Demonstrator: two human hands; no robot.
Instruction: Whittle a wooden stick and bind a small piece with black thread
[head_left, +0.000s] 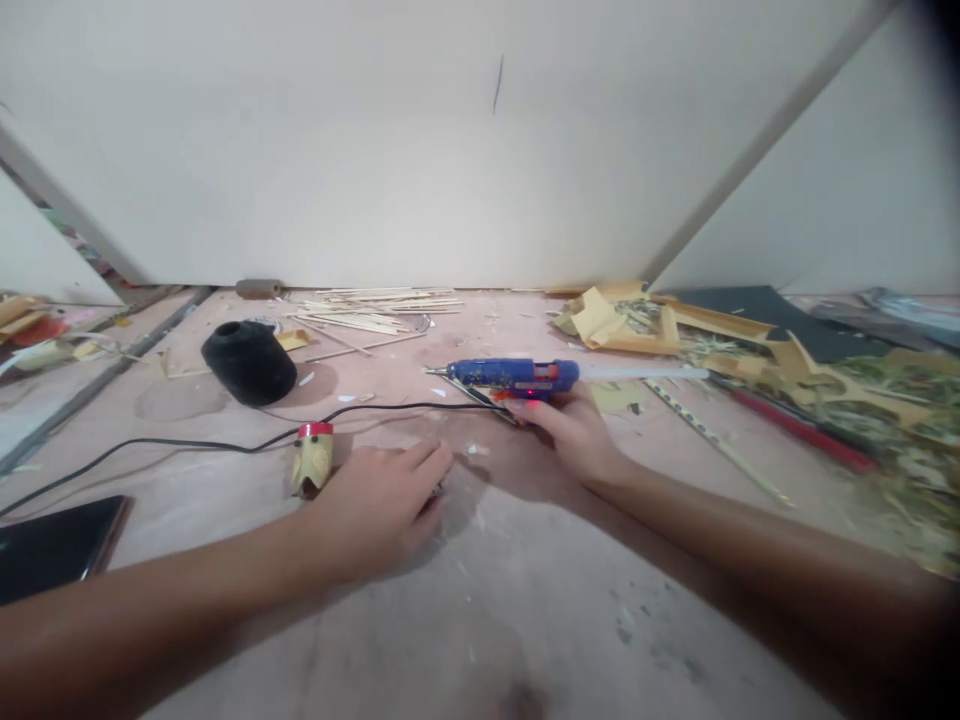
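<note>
My right hand (581,435) is wrapped around the handle of a blue hot glue gun (491,374), whose metal nozzle points left. A white glue stick (645,373) sticks out of its back, and a small red light glows near the thumb. My left hand (382,505) is low over the table, its fingers curled together. Something small and dark shows at its fingertips, too hidden to name. Just behind that wrist stands a small tan paper-like roll with a red band (311,460), its lower edge notched.
A black cord (187,442) runs left across the table. Around it are a black rounded vessel (249,362), thin wooden sticks (367,310) and a phone (64,545). On the right lie a patterned strip (712,437), a red-handled tool (802,430) and cut yellow paper (600,318). A white panel (390,150) rises behind.
</note>
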